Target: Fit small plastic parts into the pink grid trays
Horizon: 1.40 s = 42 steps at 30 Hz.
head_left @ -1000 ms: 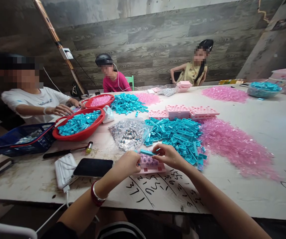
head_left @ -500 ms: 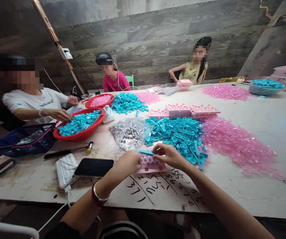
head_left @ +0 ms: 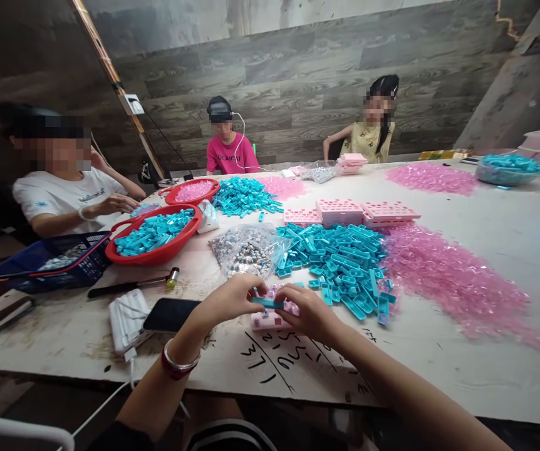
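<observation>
Between my two hands is a long, narrow blue plastic piece (head_left: 266,302), one end in each. My left hand (head_left: 238,299) pinches its left end, and my right hand (head_left: 304,307) closes round the right end. Under them on the table lies a pink tray (head_left: 270,322) with square openings and small shiny clear pieces set in it; my fingers cover part of it. Just beyond, a heap of blue plastic pieces (head_left: 345,257) spreads to the right. A clear bag of small silvery parts (head_left: 246,250) sits behind my left hand.
Pink translucent pieces (head_left: 448,282) spread at right; pink trays (head_left: 340,211) are stacked behind. To the left are a phone (head_left: 169,315), a white power bank (head_left: 129,319), a hammer (head_left: 133,285), a red basin (head_left: 190,235) and a blue basket (head_left: 96,266). Several people sit around the table.
The blue piece has come down closer to the pink tray's near side, and both hands have moved with it. At left, a co-worker's hand has drawn back from the red basin.
</observation>
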Tool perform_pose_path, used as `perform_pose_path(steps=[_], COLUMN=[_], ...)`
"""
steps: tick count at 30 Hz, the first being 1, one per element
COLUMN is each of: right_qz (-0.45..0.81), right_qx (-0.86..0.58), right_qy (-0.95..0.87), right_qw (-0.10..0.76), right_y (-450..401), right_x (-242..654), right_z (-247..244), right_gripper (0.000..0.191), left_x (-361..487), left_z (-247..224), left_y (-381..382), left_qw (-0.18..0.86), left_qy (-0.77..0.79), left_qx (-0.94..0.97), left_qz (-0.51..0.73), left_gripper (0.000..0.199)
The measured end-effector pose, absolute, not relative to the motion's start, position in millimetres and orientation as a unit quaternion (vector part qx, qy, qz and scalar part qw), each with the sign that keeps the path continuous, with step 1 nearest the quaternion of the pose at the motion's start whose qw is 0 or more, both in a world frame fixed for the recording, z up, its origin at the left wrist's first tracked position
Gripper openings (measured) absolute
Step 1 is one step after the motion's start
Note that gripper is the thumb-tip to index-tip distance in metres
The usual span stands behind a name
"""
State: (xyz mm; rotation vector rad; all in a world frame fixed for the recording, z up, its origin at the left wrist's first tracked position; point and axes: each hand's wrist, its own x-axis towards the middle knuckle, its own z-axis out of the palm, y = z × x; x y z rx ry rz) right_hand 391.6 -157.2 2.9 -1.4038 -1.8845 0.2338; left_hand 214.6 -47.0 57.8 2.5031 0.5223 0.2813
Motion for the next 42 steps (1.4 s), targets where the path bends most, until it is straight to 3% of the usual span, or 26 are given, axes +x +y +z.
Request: perform_pose_path(steps=[3, 13, 24, 33, 42], right_qz=[0.051, 0.045, 0.040, 0.038, 0.040], right_qx=[-0.542, -0.554, -0.594, -0.602, -0.605], right_qy=[-0.765, -0.738, -0.715, -0.713, -0.712], right_qw=[0.344, 0.383, 0.366, 0.357, 0.353], right_y=[-157, -155, -156, -155, -156], right_x=[383, 400, 410, 412, 413], right_z=[0, -4, 0, 0, 1], right_gripper=[0.010, 0.012, 0.012, 0.014, 0.014], left_x=[211, 220, 227, 231, 230], left_z=[57, 53, 37, 34, 38], left_y=[-45, -51, -34, -49, -47], left_qw=[0.280, 0.193, 0.347, 0.241, 0.281], left_qy=[0.181, 0.298, 0.268, 0.265, 0.248], left_qx=[0.942, 0.935, 0.897, 0.933, 0.927], left_qz=[0.051, 0.013, -0.053, -0.014, -0.010], left_gripper=[0.012, 0.016, 0.010, 0.005, 0.005])
